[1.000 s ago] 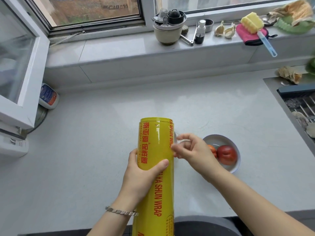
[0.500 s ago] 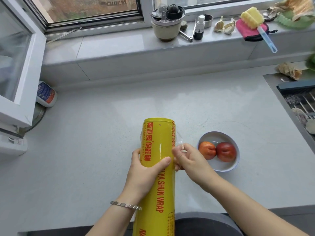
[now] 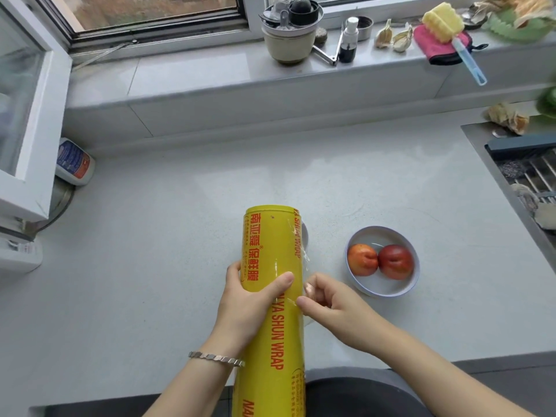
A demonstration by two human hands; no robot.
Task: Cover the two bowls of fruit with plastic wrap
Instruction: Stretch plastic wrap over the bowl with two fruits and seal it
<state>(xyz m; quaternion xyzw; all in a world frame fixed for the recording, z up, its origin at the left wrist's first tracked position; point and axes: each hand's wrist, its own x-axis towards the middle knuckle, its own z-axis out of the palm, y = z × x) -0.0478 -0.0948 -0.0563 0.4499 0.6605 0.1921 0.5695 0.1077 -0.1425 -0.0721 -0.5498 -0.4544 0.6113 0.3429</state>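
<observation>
A large yellow roll of plastic wrap with red lettering stands on end in front of me. My left hand grips its left side, thumb across the front. My right hand pinches at the loose clear film edge on the roll's right side. A white bowl holding two red-orange fruits sits on the counter to the right of the roll. A sliver of a second bowl shows behind the roll; its contents are hidden.
A grey counter spreads around. The sink lies at the right edge. A white bottle lies at the left by an open window frame. The windowsill holds a pot, garlic, a spray bottle and a sponge brush.
My right hand slid down the roll's right side toward me, picking at the film edge. The bowl with two fruits is now fully uncovered. The view shifted slightly.
</observation>
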